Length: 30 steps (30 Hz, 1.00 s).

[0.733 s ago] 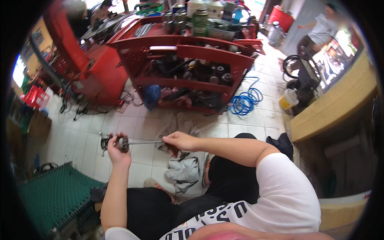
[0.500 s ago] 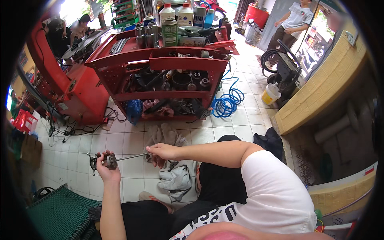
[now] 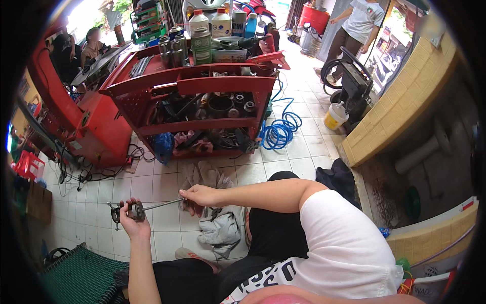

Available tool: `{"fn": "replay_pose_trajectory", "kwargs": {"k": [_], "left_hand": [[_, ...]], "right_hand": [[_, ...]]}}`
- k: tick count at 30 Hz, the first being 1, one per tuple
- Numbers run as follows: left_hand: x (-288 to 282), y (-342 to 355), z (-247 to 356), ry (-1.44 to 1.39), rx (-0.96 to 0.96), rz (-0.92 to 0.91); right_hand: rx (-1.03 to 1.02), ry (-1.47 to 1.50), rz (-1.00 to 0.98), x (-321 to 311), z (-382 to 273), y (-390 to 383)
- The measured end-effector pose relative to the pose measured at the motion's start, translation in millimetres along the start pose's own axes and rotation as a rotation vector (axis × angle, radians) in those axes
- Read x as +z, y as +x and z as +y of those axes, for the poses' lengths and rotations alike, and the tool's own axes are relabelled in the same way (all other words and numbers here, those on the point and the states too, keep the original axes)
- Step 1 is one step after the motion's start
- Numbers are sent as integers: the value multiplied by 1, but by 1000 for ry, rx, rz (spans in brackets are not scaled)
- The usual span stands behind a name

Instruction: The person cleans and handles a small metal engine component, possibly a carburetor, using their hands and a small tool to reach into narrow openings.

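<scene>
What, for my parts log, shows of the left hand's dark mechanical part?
The dark mechanical part looks metallic: a rounded section at right, a pronged one with knobbed ends at left. The left hand grips it between them, above the tiled floor. A thin grey rod from the right hand meets its right side; any joint is unclear.

Red tool cart (image 3: 187,73) as reference. On its top: printed labels on two red-capped white bottles (image 3: 199,23), (image 3: 221,23); smaller print, blurred, on the green can (image 3: 201,48) standing there; bold pale capitals on a grey can (image 3: 239,24). Right of cart: yellow label on a white bucket (image 3: 335,117); small chest emblem on a bystander's T-shirt (image 3: 365,20). Near side of cart: large black capitals across the wearer's white shirt (image 3: 298,273), cut by folds.
</scene>
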<state>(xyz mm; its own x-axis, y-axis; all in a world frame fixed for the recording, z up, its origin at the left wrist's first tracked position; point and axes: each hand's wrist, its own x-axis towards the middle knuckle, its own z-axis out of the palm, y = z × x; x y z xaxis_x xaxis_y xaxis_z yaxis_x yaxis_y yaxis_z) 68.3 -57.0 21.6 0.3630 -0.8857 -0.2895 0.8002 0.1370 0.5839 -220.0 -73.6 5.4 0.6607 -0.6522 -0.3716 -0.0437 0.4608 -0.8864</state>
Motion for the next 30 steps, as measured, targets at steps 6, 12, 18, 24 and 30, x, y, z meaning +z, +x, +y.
{"fn": "replay_pose_trajectory", "kwargs": {"k": [6,12,18,24,30], "left_hand": [[2,0,2,-12,7,26],[0,0,1,-13,3,25],[3,-1,3,-15,1,28],[-3,3,3,-15,3,24],[-1,1,-1,4,-1,13]], "right_hand": [[-119,-95,32,0,2,1],[-45,-52,-23,-1,4,5],[-51,0,12,0,1,2],[-169,-79,4,-3,7,8],[-39,-22,-53,-8,12,11]]}}
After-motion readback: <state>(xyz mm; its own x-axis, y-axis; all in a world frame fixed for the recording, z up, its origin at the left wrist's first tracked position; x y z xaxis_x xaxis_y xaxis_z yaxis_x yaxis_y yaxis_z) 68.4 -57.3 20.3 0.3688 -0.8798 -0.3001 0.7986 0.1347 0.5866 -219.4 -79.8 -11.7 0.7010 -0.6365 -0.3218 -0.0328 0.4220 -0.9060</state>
